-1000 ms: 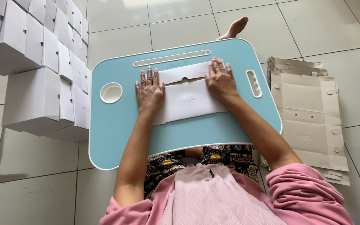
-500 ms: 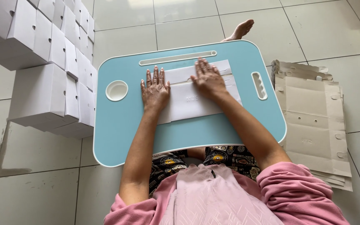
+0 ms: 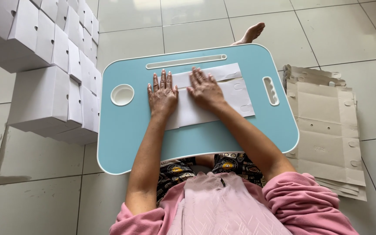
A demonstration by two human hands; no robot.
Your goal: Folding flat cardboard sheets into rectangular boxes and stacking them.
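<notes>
Both hands, left hand (image 3: 162, 96) and right hand (image 3: 204, 89), lie flat with fingers spread, grasping nothing, pinning white card (image 3: 236, 93) against blue lap tray (image 3: 127, 130).

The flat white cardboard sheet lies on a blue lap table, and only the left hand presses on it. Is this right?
Not quite. The head view shows both the left hand and the right hand pressing flat on the white cardboard sheet, which lies on the blue lap table.

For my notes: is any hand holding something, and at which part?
Nothing is gripped. The left hand and right hand press flat on the white cardboard blank, near its middle.
</notes>
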